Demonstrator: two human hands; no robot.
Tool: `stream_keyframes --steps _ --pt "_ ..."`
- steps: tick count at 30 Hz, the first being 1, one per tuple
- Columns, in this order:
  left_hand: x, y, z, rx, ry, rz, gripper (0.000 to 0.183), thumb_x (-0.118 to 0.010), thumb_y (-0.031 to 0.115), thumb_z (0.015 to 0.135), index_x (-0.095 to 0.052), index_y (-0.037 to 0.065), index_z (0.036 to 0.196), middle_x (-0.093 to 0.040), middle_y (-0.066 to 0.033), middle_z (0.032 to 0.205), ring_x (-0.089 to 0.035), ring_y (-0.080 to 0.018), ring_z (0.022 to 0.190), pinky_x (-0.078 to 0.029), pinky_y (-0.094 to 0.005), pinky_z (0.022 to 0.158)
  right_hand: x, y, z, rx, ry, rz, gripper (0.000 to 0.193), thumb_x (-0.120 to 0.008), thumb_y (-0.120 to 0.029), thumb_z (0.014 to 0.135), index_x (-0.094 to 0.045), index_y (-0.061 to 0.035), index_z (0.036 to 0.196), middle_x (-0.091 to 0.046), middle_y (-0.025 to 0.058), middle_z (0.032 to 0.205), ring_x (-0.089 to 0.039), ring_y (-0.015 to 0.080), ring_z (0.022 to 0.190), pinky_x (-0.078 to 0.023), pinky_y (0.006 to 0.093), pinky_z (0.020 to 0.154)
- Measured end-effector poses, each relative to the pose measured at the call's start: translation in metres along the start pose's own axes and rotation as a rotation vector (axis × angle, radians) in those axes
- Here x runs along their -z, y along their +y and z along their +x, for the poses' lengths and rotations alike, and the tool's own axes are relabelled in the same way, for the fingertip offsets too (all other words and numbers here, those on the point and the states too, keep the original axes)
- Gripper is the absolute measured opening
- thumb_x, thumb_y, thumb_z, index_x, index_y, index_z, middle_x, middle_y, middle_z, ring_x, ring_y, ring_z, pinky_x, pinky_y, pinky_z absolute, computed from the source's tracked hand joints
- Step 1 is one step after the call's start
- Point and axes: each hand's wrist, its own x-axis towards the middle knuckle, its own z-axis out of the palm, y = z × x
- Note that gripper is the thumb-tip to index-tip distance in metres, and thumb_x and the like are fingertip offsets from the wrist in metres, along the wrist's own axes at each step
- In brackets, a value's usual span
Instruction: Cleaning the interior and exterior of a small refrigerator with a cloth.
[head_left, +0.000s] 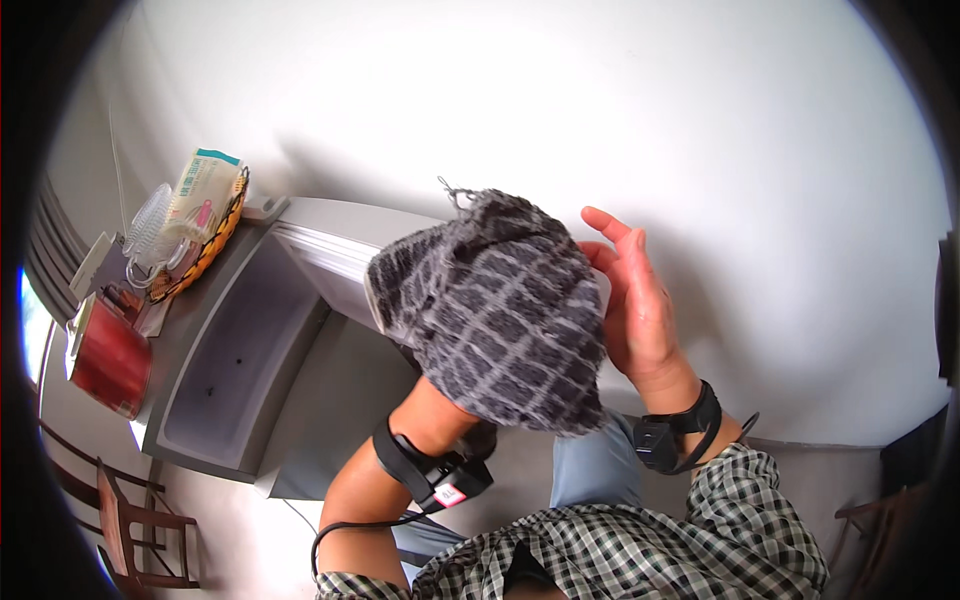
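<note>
A dark grey cloth (pixel 510 320) with a lighter check pattern and loose threads at its top drapes over my left hand. Only the wrist shows below the cloth; the fingers are hidden under it. At the cloth's right side is my right hand (pixel 638 305), its thumb and a finger stretched upward and apart. Some of its fingers reach in by the cloth's edge, where a small pale edge shows that I cannot make out. Black straps with small devices circle both wrists.
Left of the cloth stands a grey cabinet (pixel 345 385) with an open drawer (pixel 165 425). On its top are a woven basket (pixel 225 225) with packets and clear plastic items, and a red box (pixel 110 358). A wooden chair (pixel 150 520) stands lower left. A white wall (pixel 600 110) rises ahead.
</note>
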Motion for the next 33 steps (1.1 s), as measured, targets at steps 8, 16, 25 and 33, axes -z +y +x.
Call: stream_keyframes --steps 8,16,25,33 --pt "0.07 -0.095 -0.045 0.103 0.388 0.226 0.037 -0.048 0.014 0.079 -0.043 0.004 0.114 -0.044 -0.0095 0.116 -0.043 -0.022 0.106 -0.032 -0.0323 0.092 -0.007 0.001 -0.006 0.105 -0.124 -0.13 0.054 -0.033 -0.046 0.085 -0.033 -0.0022 0.116 -0.045 0.0093 0.1 -0.044 0.0101 0.083 -0.036 0.0214 0.069" --pt "-0.01 -0.03 -0.021 -0.086 0.239 0.529 0.037 -0.044 0.016 0.082 -0.039 0.005 0.116 -0.041 -0.0092 0.117 -0.035 -0.0208 0.111 -0.025 -0.0306 0.096 0.002 0.012 -0.003 0.287 -0.119 -0.241 0.052 -0.043 -0.04 0.083 -0.035 -0.0002 0.115 -0.042 0.009 0.103 -0.036 0.0092 0.094 -0.029 0.0224 0.083" --pt "-0.02 -0.002 -0.025 0.013 -0.228 0.19 0.037 -0.054 0.023 0.076 -0.044 0.007 0.108 -0.048 -0.0056 0.104 -0.043 -0.0207 0.099 -0.032 -0.0359 0.088 0.003 0.017 -0.014 0.298 -0.149 -0.305 0.057 -0.051 -0.05 0.074 -0.045 -0.0017 0.104 -0.044 0.0011 0.094 -0.039 0.0049 0.068 -0.035 0.0178 0.063" --pt "-0.015 0.014 -0.023 0.405 -0.073 -0.938 0.038 -0.053 0.022 0.077 -0.042 0.006 0.11 -0.047 -0.0089 0.106 -0.044 -0.0186 0.098 -0.035 -0.0308 0.086 0.002 0.013 -0.019 0.424 -0.143 -0.342 0.053 -0.054 -0.045 0.075 -0.046 -0.0004 0.103 -0.047 0.0081 0.097 -0.043 0.0154 0.09 -0.034 0.0254 0.078"
